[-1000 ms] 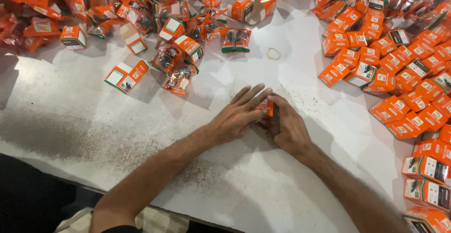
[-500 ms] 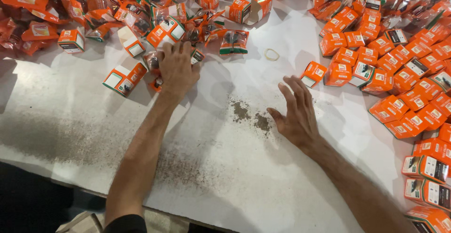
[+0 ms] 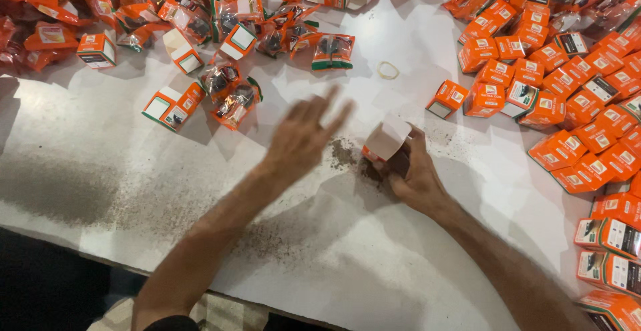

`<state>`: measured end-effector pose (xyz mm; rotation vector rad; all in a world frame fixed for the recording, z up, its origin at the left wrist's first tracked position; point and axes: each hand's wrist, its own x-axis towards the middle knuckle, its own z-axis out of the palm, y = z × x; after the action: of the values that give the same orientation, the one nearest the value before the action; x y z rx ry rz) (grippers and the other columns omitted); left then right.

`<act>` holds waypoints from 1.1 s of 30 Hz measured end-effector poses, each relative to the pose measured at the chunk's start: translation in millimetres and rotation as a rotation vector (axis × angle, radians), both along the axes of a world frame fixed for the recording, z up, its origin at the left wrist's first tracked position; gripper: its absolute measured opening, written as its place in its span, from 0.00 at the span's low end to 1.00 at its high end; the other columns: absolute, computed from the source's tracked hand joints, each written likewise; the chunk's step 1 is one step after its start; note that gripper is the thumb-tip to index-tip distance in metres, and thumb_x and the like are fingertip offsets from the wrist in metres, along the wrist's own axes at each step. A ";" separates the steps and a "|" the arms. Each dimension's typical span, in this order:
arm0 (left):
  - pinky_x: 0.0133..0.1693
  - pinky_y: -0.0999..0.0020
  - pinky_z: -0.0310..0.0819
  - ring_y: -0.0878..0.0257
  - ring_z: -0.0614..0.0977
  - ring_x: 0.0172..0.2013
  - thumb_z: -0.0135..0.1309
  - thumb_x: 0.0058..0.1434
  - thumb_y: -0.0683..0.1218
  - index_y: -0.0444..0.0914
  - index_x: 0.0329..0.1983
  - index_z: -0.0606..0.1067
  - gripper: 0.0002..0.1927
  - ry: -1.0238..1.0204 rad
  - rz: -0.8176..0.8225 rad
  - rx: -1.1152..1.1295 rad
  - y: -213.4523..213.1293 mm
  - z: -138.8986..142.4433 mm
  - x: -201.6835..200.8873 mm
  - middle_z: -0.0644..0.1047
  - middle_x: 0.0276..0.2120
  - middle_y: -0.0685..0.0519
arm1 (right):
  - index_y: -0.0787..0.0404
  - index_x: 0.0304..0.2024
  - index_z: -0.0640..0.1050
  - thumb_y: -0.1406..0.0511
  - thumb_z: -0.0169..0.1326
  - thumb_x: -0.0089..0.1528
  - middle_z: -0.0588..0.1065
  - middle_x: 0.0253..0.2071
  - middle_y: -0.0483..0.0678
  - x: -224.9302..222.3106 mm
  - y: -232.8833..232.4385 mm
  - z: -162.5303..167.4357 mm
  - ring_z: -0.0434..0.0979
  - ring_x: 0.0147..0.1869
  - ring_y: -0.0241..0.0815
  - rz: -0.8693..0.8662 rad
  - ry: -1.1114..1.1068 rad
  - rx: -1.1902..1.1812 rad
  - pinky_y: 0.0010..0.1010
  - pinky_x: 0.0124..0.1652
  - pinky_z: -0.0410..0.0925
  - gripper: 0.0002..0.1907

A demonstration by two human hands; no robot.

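small orange cardboard box with its white flap open, gripped in right hand on white bench. left hand blurred, fingers spread, holding nothing. dark crumbs between. rows of orange boxes right, loose clear packets behind.

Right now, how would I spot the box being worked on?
On the white table, find the dark crumbs near its middle. Just right of them, the right hand holds a small orange box, the only one gripped, its white flap open.
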<state>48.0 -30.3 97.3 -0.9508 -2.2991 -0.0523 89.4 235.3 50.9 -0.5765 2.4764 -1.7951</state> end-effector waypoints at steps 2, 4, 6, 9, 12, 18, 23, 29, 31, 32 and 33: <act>0.48 0.53 0.77 0.48 0.80 0.49 0.58 0.59 0.54 0.37 0.58 0.71 0.27 -0.018 0.544 -0.050 -32.2 8.3 -14.2 0.72 0.56 0.43 | 0.66 0.64 0.57 0.68 0.54 0.65 0.76 0.51 0.48 0.2 -1.9 4.9 0.79 0.54 0.40 0.020 0.045 0.009 0.34 0.52 0.71 0.29; 0.41 0.51 0.77 0.45 0.80 0.48 0.58 0.63 0.64 0.35 0.53 0.71 0.31 -0.499 0.875 -0.005 -70.4 14.3 -26.6 0.73 0.51 0.41 | 0.66 0.63 0.60 0.68 0.58 0.64 0.76 0.47 0.50 0.9 -5.3 10.8 0.79 0.50 0.42 -0.019 0.066 0.158 0.35 0.48 0.71 0.30; 0.38 0.51 0.80 0.45 0.83 0.42 0.56 0.66 0.61 0.30 0.55 0.68 0.31 -0.530 0.776 0.010 -82.0 6.6 -31.3 0.74 0.49 0.38 | 0.64 0.64 0.61 0.68 0.57 0.64 0.76 0.46 0.51 1.9 -7.5 16.6 0.79 0.48 0.44 -0.016 0.003 0.127 0.36 0.48 0.72 0.29; 0.36 0.48 0.80 0.43 0.83 0.38 0.56 0.64 0.54 0.33 0.60 0.66 0.28 -0.530 0.540 0.057 -73.7 -5.5 -31.0 0.74 0.48 0.38 | 0.65 0.63 0.63 0.69 0.58 0.65 0.71 0.52 0.58 2.4 -8.7 21.0 0.76 0.54 0.51 -0.020 0.257 0.179 0.39 0.52 0.71 0.27; 0.34 0.45 0.78 0.39 0.82 0.35 0.57 0.63 0.58 0.42 0.67 0.62 0.33 -0.646 0.431 0.076 -43.5 -8.9 -25.4 0.73 0.46 0.36 | 0.64 0.63 0.62 0.68 0.59 0.65 0.72 0.53 0.57 1.5 -7.1 19.2 0.77 0.56 0.51 -0.011 0.265 0.177 0.40 0.53 0.71 0.28; 0.34 0.48 0.78 0.42 0.83 0.31 0.56 0.59 0.48 0.44 0.51 0.72 0.17 -0.582 0.315 0.124 -14.2 -2.5 -23.2 0.70 0.54 0.35 | 0.62 0.71 0.48 0.66 0.62 0.61 0.74 0.53 0.60 0.5 -3.8 6.2 0.79 0.57 0.53 -0.033 0.202 0.091 0.42 0.54 0.72 0.45; 0.35 0.50 0.78 0.44 0.83 0.33 0.59 0.61 0.45 0.42 0.48 0.75 0.13 -0.626 0.106 0.274 -24.5 -7.8 -24.3 0.75 0.45 0.44 | 0.61 0.67 0.49 0.67 0.61 0.66 0.75 0.58 0.64 5.0 -2.6 -3.1 0.79 0.60 0.55 -0.041 0.363 0.109 0.44 0.55 0.72 0.39; 0.37 0.62 0.81 0.53 0.84 0.37 0.61 0.62 0.37 0.35 0.49 0.72 0.14 -0.497 -0.274 0.724 4.5 1.8 3.6 0.74 0.48 0.44 | 0.56 0.58 0.66 0.69 0.61 0.60 0.78 0.50 0.60 7.6 -4.3 12.4 0.81 0.48 0.54 -0.066 0.227 0.363 0.40 0.45 0.75 0.26; 0.37 0.65 0.82 0.54 0.84 0.38 0.62 0.60 0.34 0.33 0.49 0.72 0.16 -0.349 -0.427 0.765 18.4 5.1 19.5 0.72 0.51 0.40 | 0.56 0.60 0.66 0.66 0.60 0.65 0.80 0.38 0.55 11.2 -6.6 23.5 0.82 0.39 0.52 -0.081 -0.022 0.355 0.39 0.42 0.75 0.24; 0.42 0.63 0.83 0.52 0.84 0.42 0.61 0.60 0.33 0.34 0.49 0.71 0.16 -0.258 -0.480 0.688 24.3 5.9 25.6 0.73 0.51 0.41 | 0.56 0.60 0.66 0.67 0.60 0.64 0.80 0.42 0.55 12.7 -8.0 28.8 0.83 0.43 0.52 -0.052 0.013 0.312 0.39 0.43 0.75 0.24; 0.46 0.62 0.84 0.51 0.85 0.46 0.59 0.59 0.32 0.36 0.49 0.71 0.17 -0.167 -0.532 0.609 29.5 6.1 30.3 0.73 0.52 0.42 | 0.57 0.61 0.66 0.68 0.59 0.64 0.80 0.46 0.55 14.0 -9.5 33.5 0.83 0.47 0.52 -0.023 0.049 0.270 0.39 0.44 0.75 0.25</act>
<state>78.3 -0.8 103.5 -1.2091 -1.9088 -1.0218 103.4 225.9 84.4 -0.5807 2.7046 -1.4332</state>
